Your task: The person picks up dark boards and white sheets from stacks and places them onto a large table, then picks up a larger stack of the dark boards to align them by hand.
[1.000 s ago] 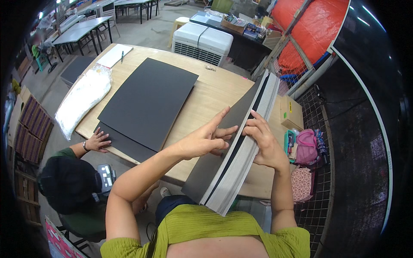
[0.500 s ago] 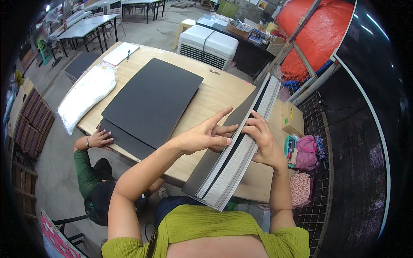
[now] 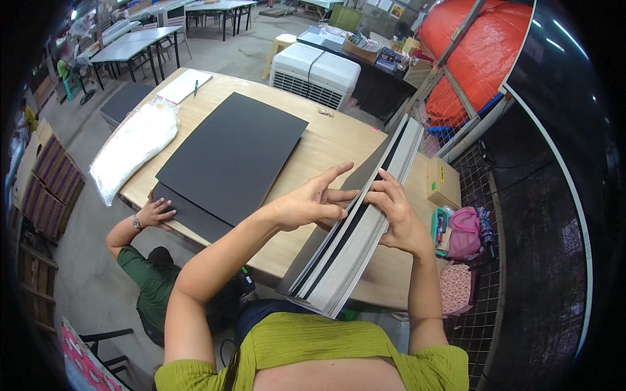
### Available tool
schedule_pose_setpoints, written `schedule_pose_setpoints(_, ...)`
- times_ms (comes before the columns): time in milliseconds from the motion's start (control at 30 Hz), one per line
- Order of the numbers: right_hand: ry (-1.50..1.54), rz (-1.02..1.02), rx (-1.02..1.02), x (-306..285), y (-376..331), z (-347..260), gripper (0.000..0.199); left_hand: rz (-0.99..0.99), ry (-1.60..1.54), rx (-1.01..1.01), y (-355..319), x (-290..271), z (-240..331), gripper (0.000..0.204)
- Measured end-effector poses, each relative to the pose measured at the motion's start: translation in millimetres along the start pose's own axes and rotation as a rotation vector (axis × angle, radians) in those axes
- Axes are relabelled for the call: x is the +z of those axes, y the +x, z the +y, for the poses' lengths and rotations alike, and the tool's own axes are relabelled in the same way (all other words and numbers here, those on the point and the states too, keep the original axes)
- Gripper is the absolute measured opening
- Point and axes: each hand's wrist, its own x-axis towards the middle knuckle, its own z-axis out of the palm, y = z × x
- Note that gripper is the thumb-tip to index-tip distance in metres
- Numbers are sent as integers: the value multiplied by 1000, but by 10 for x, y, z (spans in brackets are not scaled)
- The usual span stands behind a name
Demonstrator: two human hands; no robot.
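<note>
The right hand (image 3: 399, 218) has its grip around a stack of grey and black boards (image 3: 355, 228) standing on edge on the bench (image 3: 329, 146). The left hand (image 3: 312, 202) presses flat, fingers spread. Black sheets (image 3: 231, 156) lie nearby, touched by another person's hand (image 3: 154, 212).

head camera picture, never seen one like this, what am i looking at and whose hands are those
The camera sits on a person's head and looks down, so its wide lens bends straight edges. The two bare forearms rising from the bottom are that person's own. Their left hand and right hand thumb through a tall stack of grey and black boards stood on edge on the wooden table. Flat black sheets and a white plastic-wrapped bundle also lie on the table. The hand with a wristwatch at the table edge belongs to another person sitting below.
</note>
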Motion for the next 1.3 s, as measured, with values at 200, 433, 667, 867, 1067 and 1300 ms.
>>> schedule_pose_setpoints(200,3,15,0,21,15,11,72,27,20,1,-17,20,53,94)
schedule_pose_setpoints(433,-12,13,-30,15,67,-1,76,54,78,-7,-26,-1,56,93)
schedule_pose_setpoints(667,7,24,-40,17,102,-10,77,78,132,-22,-39,5,73,94)
schedule_pose_setpoints(867,9,27,-55,29,122,-12,80,134,834,88,-74,201,307,59)
schedule_pose_setpoints(1067,156,74,-102,50,82,71,82,141,1157,26,-46,281,352,42)
schedule_pose_setpoints(1300,91,235,-44,135,-81,58,82,78,1208,94,-27,252,271,43)
